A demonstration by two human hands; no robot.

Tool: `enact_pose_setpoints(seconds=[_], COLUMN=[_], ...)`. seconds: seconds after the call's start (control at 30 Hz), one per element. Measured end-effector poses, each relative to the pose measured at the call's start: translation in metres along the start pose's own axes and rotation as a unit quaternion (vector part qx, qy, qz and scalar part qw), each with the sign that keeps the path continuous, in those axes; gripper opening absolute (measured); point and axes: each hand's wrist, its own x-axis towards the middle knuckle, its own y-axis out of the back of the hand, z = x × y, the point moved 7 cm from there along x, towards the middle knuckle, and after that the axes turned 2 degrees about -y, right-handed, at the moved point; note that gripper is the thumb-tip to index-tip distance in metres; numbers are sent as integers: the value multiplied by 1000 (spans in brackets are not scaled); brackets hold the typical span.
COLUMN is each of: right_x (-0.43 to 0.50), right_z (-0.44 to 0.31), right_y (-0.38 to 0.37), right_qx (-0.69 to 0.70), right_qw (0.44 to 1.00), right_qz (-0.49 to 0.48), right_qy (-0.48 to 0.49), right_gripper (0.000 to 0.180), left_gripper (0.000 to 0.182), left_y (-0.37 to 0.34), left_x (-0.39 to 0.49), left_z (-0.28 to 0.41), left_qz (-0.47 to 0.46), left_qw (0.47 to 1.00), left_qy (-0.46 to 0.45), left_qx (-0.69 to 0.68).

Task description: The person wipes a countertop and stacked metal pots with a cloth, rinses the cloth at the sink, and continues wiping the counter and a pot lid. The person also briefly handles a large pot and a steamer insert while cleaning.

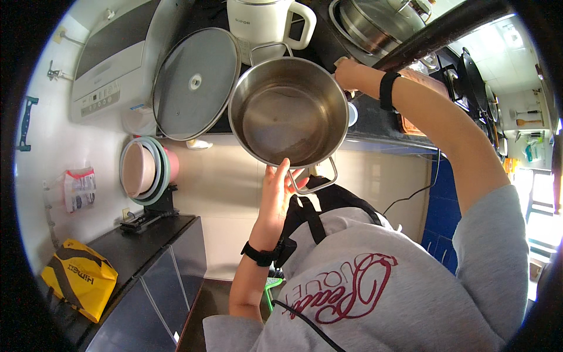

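Note:
A wide stainless steel pot (pixel 286 119) is tilted so that its inside faces me; it looks to hold no food. The thumb of my left hand (pixel 281 189) rests on its near rim, with the fingers spread against the outside beside the near loop handle (pixel 323 178). My right hand (pixel 348 75) is closed-looking at the pot's right rim; its fingertips are hidden, so what it grips cannot be told. The far loop handle (pixel 270 46) points toward a white Supor electric pot (pixel 257 22). Left of the steel pot, a round glass lid (pixel 198 83) stands tilted, its inner side showing.
A white countertop appliance (pixel 114 66) stands left of the lid. Stacked basins (pixel 138 169) are by the wall. A lidded steamer pot (pixel 374 22) sits on the dark counter (pixel 374 125). A dark pole (pixel 440 35) crosses above my right forearm. A yellow bag (pixel 81 279) lies lower left.

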Motion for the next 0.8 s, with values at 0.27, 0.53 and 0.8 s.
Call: enact_pose_setpoints(seconds=[0.27,0.53,0.8], right_x=[-41,-8,10], right_z=[43,1,11], right_y=[55,-23,10], right_qx=[-23,84,-60], right_qw=[968,984,982], right_qz=[208,132,160], right_qy=[-138,-85,-86], right_gripper=[23,43,25], left_gripper=[29,39,44], left_y=[8,4,0], left_x=[5,2,1], left_z=[-2,0,6], left_qz=[23,36,32], left_qw=[1000,999,999], left_qy=[-6,12,0], left_qx=[-4,-4,12])
